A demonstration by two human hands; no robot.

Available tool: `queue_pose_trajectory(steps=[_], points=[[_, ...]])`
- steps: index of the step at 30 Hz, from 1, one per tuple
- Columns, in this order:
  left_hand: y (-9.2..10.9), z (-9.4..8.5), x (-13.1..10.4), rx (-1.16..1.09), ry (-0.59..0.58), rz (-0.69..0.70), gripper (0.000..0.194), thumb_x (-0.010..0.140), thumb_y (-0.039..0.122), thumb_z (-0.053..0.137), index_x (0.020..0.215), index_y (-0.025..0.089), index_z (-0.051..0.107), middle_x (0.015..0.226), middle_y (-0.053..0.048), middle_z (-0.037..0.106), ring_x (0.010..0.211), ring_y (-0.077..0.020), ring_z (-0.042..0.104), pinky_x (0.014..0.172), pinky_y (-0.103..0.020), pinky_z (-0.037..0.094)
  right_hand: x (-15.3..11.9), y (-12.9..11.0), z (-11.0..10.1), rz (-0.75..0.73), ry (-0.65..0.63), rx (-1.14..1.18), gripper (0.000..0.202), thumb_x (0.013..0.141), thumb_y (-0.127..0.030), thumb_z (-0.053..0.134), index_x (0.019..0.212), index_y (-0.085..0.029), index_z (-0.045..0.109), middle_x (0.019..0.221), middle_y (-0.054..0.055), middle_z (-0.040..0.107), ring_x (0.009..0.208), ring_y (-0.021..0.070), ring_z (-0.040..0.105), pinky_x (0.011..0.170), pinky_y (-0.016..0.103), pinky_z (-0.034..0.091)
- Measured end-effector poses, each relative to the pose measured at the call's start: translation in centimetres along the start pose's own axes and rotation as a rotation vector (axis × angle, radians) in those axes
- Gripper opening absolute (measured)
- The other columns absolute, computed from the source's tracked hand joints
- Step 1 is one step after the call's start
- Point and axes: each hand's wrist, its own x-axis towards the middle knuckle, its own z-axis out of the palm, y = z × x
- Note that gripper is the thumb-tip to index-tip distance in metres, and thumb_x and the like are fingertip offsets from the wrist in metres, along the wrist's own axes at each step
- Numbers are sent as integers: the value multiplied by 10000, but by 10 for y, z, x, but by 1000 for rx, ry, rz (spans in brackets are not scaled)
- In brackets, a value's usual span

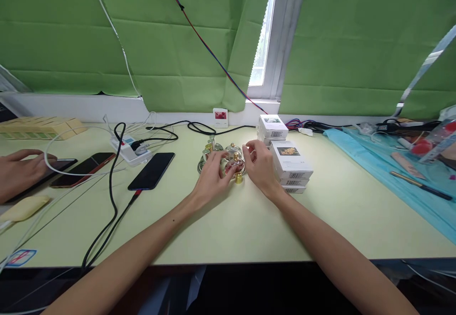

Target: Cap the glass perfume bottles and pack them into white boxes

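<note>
Several small round glass bottles with gold caps stand close together at the middle of the table. My left hand [213, 171] is bent over them, its thumb and fingers closed at a round glass bottle [239, 167] with reddish contents. Another clear bottle [233, 148] stands just behind, and gold-capped bottles [206, 152] are partly hidden by my left fingers. A gold cap [238, 178] shows low in front of the group. On the right side of the bottles, my right hand [261, 167] has its fingers curled in and pinched; what they hold, if anything, is hidden.
Stacked white boxes [291, 160] stand right beside my right hand. A phone [151, 170], cables and a power strip [130, 151] lie to the left. Another person's hand [21, 172] rests on a dark device at far left. Blue plastic sheeting [377, 163] covers the right side.
</note>
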Motion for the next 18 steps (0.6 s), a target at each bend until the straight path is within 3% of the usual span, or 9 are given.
queue_pose_trajectory(steps=[3, 5, 8, 13, 18], points=[[3, -1, 1, 17, 120, 65, 228, 925, 360, 644, 1066, 187, 595, 1032, -54, 646, 497, -67, 461, 589, -279, 452, 0, 0, 0, -6, 6, -5, 164, 1009, -260, 492, 848, -228, 508, 815, 19, 590, 633, 153, 512, 636, 300, 419], [4, 0, 0, 18, 128, 148, 145, 934, 331, 627, 950, 187, 616, 859, -17, 641, 524, -88, 466, 577, -262, 420, 0, 1, 1, -8, 4, -18, 177, 1014, -253, 472, 840, -232, 496, 809, 20, 591, 661, 164, 515, 655, 306, 415], [3, 2, -2, 9, 5, 213, 144, 956, 298, 582, 943, 188, 674, 739, -1, 640, 576, -114, 505, 582, -253, 392, -1, 4, 2, 1, -8, -34, 184, 1022, -247, 445, 846, -233, 495, 811, 22, 597, 685, 171, 519, 671, 312, 409], [1, 4, -5, 57, -234, 129, 250, 949, 323, 579, 1091, 200, 743, 669, 1, 664, 553, -130, 531, 597, -268, 381, -3, 7, 5, 20, -36, -41, 190, 1023, -246, 431, 847, -232, 501, 814, 21, 607, 679, 171, 520, 674, 315, 402], [1, 3, -4, 96, -336, 76, 279, 927, 360, 596, 1126, 234, 745, 594, 15, 638, 528, -159, 554, 590, -276, 376, -4, 7, 6, 25, -42, -41, 196, 1020, -259, 441, 836, -232, 502, 805, 20, 614, 652, 166, 514, 667, 316, 400]])
